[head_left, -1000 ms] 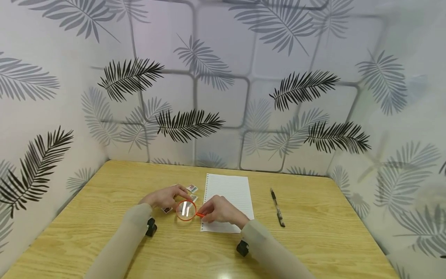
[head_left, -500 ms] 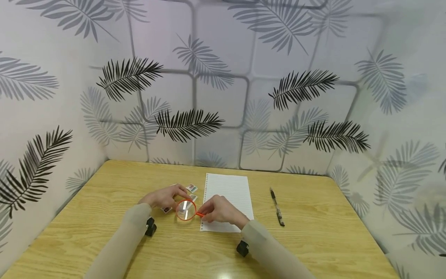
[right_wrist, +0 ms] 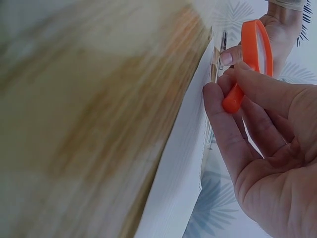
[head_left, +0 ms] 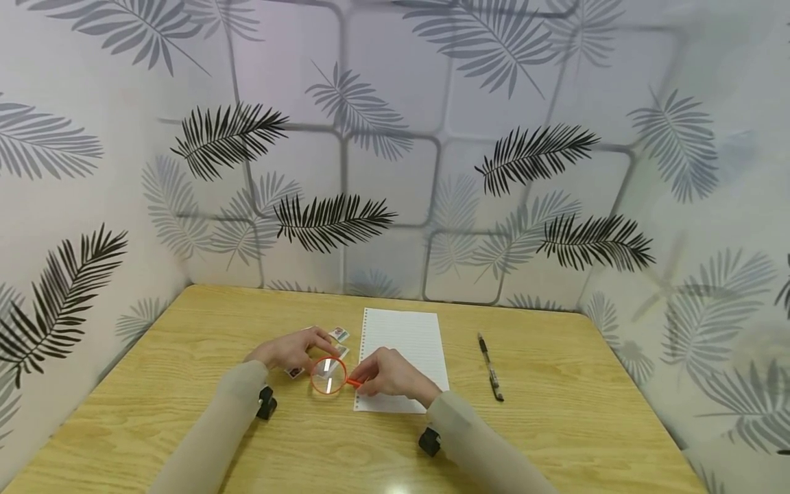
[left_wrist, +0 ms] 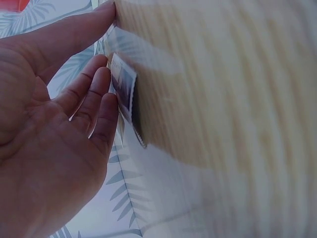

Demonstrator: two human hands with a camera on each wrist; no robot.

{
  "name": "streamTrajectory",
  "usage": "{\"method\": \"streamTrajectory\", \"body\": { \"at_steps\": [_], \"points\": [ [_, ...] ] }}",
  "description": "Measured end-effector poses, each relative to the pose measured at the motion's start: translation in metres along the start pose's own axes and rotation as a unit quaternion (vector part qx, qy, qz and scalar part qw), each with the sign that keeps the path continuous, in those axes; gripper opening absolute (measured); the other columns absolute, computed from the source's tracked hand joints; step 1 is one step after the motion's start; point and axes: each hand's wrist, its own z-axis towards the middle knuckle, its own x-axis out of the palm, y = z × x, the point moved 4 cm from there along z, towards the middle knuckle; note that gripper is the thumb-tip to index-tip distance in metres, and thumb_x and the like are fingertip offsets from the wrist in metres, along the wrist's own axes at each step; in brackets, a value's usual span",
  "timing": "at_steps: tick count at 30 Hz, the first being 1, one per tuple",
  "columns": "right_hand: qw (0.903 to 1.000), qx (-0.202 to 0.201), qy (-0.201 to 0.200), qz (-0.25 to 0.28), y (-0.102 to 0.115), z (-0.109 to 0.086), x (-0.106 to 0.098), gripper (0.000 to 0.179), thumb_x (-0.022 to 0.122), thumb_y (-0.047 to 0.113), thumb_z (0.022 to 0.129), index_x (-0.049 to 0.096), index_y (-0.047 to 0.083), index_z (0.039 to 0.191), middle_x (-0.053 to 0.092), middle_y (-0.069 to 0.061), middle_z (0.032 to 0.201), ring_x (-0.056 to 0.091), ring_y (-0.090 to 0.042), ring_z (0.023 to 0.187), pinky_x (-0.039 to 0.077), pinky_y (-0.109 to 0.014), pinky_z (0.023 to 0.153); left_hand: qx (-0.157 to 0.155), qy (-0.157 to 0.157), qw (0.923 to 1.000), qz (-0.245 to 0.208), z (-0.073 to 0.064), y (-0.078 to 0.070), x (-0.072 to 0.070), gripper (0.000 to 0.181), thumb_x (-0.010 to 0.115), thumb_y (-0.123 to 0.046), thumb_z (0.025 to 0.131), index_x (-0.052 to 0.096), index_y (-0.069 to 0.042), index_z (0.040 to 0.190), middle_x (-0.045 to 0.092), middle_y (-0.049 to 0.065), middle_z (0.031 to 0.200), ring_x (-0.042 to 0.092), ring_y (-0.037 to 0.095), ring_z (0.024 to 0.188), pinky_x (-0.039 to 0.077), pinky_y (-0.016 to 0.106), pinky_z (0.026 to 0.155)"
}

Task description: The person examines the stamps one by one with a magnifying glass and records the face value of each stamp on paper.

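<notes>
My right hand pinches the short handle of an orange-rimmed magnifying glass between thumb and fingers. In the right wrist view the orange frame stands tilted above the table, its lens seen nearly edge-on. My left hand rests among several small postage stamps, thumb and fingers spread and lightly bent, fingertips at the table. A perforated stamp lies beside those fingertips in the left wrist view. One more stamp shows partly from under the left hand. The lens is just in front of the left fingertips.
A sheet of lined, punched paper lies under and behind the right hand. Right of it is a black pen. The wooden table meets leaf-patterned walls at the back and sides.
The magnifying glass has dipped very slightly toward me, and the glare on its lens has shifted. Both hands have stayed almost still.
</notes>
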Motion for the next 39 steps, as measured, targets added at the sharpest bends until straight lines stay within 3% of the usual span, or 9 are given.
{"method": "streamTrajectory", "body": {
  "at_steps": [10,18,26,31,39],
  "points": [
    [1.0,-0.002,-0.004,0.003,0.004,-0.002,-0.006,0.02,0.074,0.0,0.083,0.078,0.009,0.1,0.076,-0.003,0.086,0.068,-0.009,0.072,0.055,-0.023,0.061,-0.003,-0.007,0.9999,0.008,0.004,0.001,-0.001,0.057,0.068,0.01,0.067,0.071,-0.012,0.119,0.047,0.015,0.135,0.04,0.036,0.128,0.032,0.058,0.108],
    [0.9999,0.0,-0.007,0.015,0.006,-0.006,-0.01,0.02,0.074,-0.002,0.082,0.078,0.007,0.099,0.076,-0.003,0.084,0.067,-0.009,0.071,0.055,-0.023,0.062,-0.01,-0.008,0.9999,0.007,0.005,0.0,-0.003,0.051,0.07,0.007,0.072,0.072,-0.015,0.118,0.046,0.014,0.136,0.04,0.035,0.129,0.031,0.058,0.109],
    [0.9992,0.002,-0.017,0.037,0.003,-0.008,-0.013,0.021,0.074,0.0,0.083,0.076,0.004,0.103,0.075,-0.006,0.091,0.069,-0.013,0.077,0.058,-0.028,0.065,-0.011,-0.01,0.9999,-0.002,0.006,0.0,-0.003,0.047,0.074,0.001,0.077,0.068,-0.006,0.123,0.045,0.016,0.138,0.039,0.038,0.131,0.034,0.056,0.109],
    [0.9982,0.011,-0.025,0.054,0.001,-0.012,-0.016,0.024,0.075,0.0,0.082,0.074,0.006,0.106,0.074,-0.007,0.093,0.07,-0.014,0.075,0.059,-0.03,0.064,-0.014,-0.012,0.9998,-0.009,0.006,0.0,-0.002,0.04,0.076,-0.005,0.079,0.07,-0.006,0.118,0.045,0.017,0.14,0.036,0.042,0.135,0.029,0.062,0.111],
    [0.9959,0.013,-0.025,0.086,-0.008,-0.019,-0.014,0.013,0.075,-0.003,0.082,0.069,0.003,0.092,0.072,-0.007,0.085,0.07,-0.015,0.071,0.059,-0.03,0.063,-0.037,-0.017,0.9992,0.003,0.002,0.001,0.002,0.043,0.076,-0.003,0.079,0.068,-0.006,0.121,0.046,0.014,0.14,0.035,0.042,0.137,0.029,0.061,0.112]
  ]
}}
